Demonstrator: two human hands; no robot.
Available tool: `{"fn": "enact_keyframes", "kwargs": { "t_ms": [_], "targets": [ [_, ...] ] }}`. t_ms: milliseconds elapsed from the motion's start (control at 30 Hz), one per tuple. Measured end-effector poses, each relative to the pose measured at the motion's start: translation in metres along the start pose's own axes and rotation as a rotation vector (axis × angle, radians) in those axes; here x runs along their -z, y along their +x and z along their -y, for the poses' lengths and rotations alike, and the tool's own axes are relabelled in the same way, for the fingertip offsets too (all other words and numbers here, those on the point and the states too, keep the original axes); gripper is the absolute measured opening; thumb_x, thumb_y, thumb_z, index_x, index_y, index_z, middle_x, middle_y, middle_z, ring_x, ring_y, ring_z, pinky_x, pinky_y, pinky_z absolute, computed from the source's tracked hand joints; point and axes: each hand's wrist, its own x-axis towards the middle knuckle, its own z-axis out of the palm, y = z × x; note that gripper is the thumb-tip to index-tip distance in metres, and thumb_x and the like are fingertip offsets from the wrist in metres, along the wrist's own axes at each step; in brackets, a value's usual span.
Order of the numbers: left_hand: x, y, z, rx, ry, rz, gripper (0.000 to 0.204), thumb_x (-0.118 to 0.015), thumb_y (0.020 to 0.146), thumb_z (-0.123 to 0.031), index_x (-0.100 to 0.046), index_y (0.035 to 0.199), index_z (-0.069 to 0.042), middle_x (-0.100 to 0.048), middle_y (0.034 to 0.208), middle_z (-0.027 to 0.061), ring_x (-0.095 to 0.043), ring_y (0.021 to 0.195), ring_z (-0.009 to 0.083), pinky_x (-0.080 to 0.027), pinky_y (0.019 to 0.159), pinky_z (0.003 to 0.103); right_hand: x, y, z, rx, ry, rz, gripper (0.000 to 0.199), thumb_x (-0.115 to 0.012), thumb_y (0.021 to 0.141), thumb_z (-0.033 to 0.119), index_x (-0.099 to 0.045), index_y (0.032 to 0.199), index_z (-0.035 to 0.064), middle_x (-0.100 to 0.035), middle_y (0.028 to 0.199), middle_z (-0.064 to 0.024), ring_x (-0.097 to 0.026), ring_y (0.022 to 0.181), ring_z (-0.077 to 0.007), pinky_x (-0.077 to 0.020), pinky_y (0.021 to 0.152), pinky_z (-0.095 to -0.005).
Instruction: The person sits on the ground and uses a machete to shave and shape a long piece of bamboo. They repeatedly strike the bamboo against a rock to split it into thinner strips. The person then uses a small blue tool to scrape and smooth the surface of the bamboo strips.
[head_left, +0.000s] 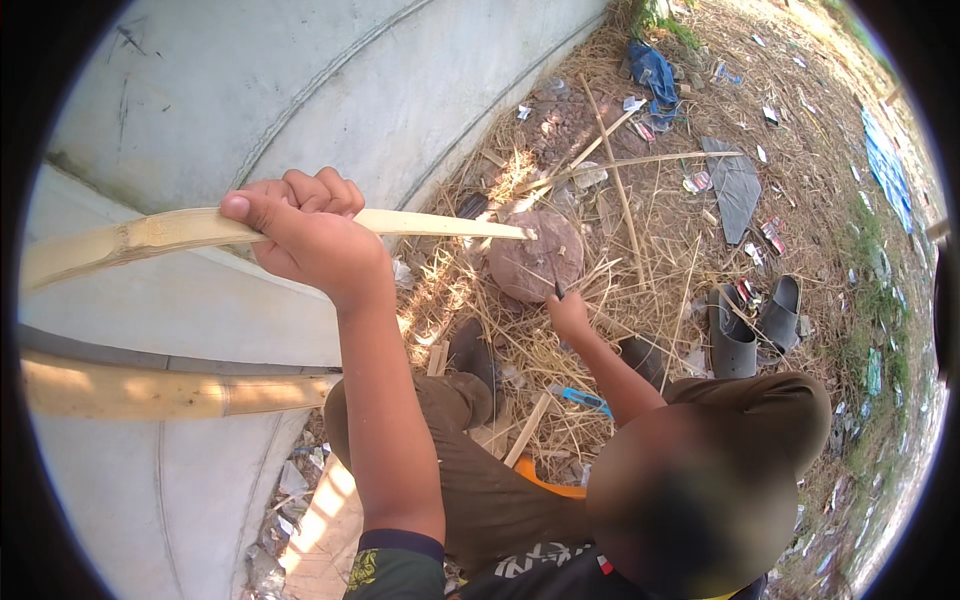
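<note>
My left hand [305, 232] is wrapped round a long pale bamboo strip [430, 222], thumb on top. The strip runs from the left rim to the right, its narrower end lying over a round brown chopping block [512, 272]. At the block's near edge my right hand [572, 318] is closed round the dark handle [558, 290] of a thin-bladed knife. Its blade seems to point away over the block, but it is hard to make out. Thin bamboo shavings [640, 300] lie around the block.
A thick bamboo piece [150, 395] lies against the grey concrete wall [260, 330] at left. Near my legs are a light-blue cutter [580, 399] and an orange edge [548, 485]. Grey sandals [732, 340], loose sticks [615, 170], a blue cloth [652, 75] and litter lie on the ground.
</note>
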Motion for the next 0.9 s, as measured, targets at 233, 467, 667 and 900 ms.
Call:
{"fn": "enact_keyframes", "kwargs": {
  "t_ms": [233,467,667,900],
  "targets": [
    [0.03,0.012,0.011,-0.027,0.018,-0.058,0.066,-0.032,0.1,-0.073,-0.015,0.069,-0.017,-0.015,0.054,-0.0035,-0.018,0.047,0.0103,-0.018,0.044,0.027,0.041,-0.003,0.139,-0.184,0.555,0.051,0.023,-0.062,0.092,0.018,-0.046,0.077,0.0105,-0.044,0.057,0.0018,-0.041,0.041,-0.0102,-0.0313,0.037,-0.0299],
    [0.018,0.006,0.002,0.012,0.008,0.0,0.064,-0.03,0.101,-0.073,-0.017,0.074,-0.017,-0.016,0.059,-0.0019,-0.019,0.049,0.0122,-0.018,0.047,0.029,0.031,-0.004,0.109,0.502,0.809,-0.258,0.029,-0.059,0.1,0.017,-0.044,0.076,0.011,-0.043,0.057,0.0019,-0.043,0.048,-0.0089,-0.0341,0.045,-0.0279],
    [0.025,0.011,0.008,-0.037,0.038,-0.035,0.065,-0.029,0.102,-0.072,-0.015,0.07,-0.017,-0.014,0.055,-0.0032,-0.019,0.046,0.0104,-0.019,0.044,0.027,0.018,0.01,0.03,-0.17,-0.339,0.216,0.03,-0.066,0.086,0.027,-0.059,0.078,-0.0007,-0.059,0.064,-0.0081,-0.063,0.061,-0.0233,-0.0468,0.056,-0.0363],
    [0.035,0.009,0.006,0.021,0.043,-0.064,0.061,-0.027,0.103,-0.07,-0.017,0.074,-0.017,-0.017,0.059,-0.002,-0.018,0.049,0.0129,-0.019,0.047,0.029,0.074,-0.002,0.186,0.339,0.608,0.01,0.021,-0.062,0.096,0.015,-0.054,0.078,0.007,-0.05,0.062,0.0036,-0.044,0.051,-0.0075,-0.0344,0.048,-0.0284]
  ]
}}
